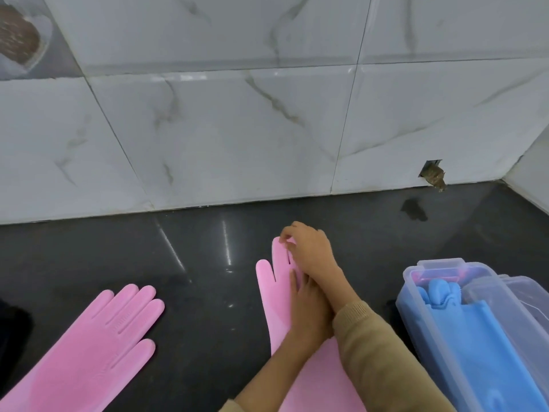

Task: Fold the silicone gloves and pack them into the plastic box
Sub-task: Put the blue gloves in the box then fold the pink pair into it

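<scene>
The 2 hands cover much of the middle pink glove [269, 295]; the right hand [312, 251] hides most of its fingers. The bottom edge cuts off its cuff, the left pink glove [98, 346] and the plastic box [416, 295]. A blurred brown object [17, 40] sits top left, unidentifiable.

My right hand [309, 251] reaches far and leftward, its forearm crossing over my left wrist, fingertips curled and pinching. My left hand [309, 310] lies flat beneath it, fingers straight and pointing away. Both sleeves [380, 352] enter from the near edge.
</scene>
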`<state>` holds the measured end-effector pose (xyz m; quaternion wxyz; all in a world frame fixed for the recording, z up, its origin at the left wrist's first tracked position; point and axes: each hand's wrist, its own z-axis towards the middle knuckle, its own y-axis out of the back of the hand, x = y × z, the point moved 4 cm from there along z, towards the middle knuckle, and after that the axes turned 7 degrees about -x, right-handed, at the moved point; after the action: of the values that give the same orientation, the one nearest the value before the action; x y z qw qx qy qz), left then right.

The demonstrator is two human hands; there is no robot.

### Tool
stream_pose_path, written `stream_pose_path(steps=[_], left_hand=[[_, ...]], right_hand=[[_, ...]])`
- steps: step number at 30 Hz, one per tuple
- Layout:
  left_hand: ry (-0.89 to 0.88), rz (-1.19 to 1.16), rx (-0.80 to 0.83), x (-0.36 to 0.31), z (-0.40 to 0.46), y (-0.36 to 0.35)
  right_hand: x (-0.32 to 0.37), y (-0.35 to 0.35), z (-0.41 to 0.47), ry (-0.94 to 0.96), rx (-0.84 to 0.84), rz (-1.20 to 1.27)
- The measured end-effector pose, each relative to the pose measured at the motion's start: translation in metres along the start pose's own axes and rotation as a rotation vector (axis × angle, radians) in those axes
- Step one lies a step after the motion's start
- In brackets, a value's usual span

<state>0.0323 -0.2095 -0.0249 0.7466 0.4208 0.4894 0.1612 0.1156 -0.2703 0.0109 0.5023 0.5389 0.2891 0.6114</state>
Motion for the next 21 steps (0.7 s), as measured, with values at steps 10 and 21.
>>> stream_pose_path(steps=[10, 21], left_hand=[[0.197, 0.104, -0.331, 0.112, -0.101, 0.117], [0.610, 0.277, -0.413, 0.183, -0.201, 0.175]], right_hand=[[0.098, -0.029, -0.114, -0.118, 0.076, 0.523], [0.209, -0.078, -0.149, -0.109, 0.130, 0.349]])
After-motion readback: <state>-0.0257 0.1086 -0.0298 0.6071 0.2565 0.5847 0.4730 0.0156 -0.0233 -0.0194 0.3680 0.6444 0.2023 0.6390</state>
